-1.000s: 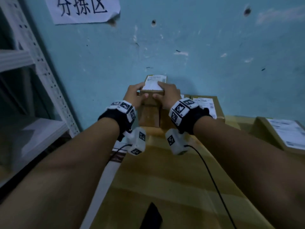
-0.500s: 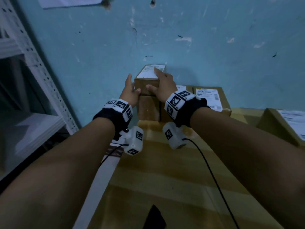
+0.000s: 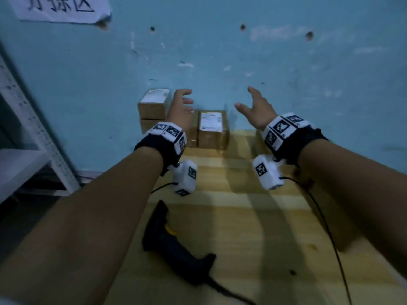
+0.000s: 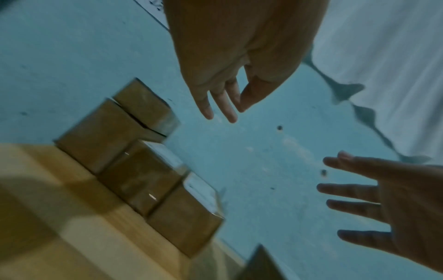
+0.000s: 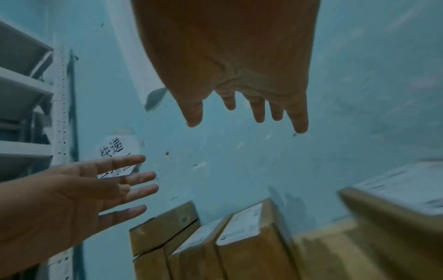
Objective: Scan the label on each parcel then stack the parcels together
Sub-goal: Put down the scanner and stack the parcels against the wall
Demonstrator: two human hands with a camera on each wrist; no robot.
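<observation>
Brown cardboard parcels with white labels stand against the blue wall at the far end of the wooden table. A small top parcel sits on a lower parcel at the left. A labelled parcel stands to the right, and my left hand partly hides another between them. My left hand hovers in front of the stack, fingers spread and holding nothing. My right hand hangs open over bare table to the right. The black scanner lies on the table under my left forearm.
A white metal shelf rack stands at the left, beside the table edge. A paper sign hangs on the wall above. In the right wrist view another labelled parcel lies at the right. The scanner's cable trails toward me.
Both hands have let go of the top parcel and drawn apart, the right hand moving well to the right. The parcel stays on the stack. The scanner has come fully into view.
</observation>
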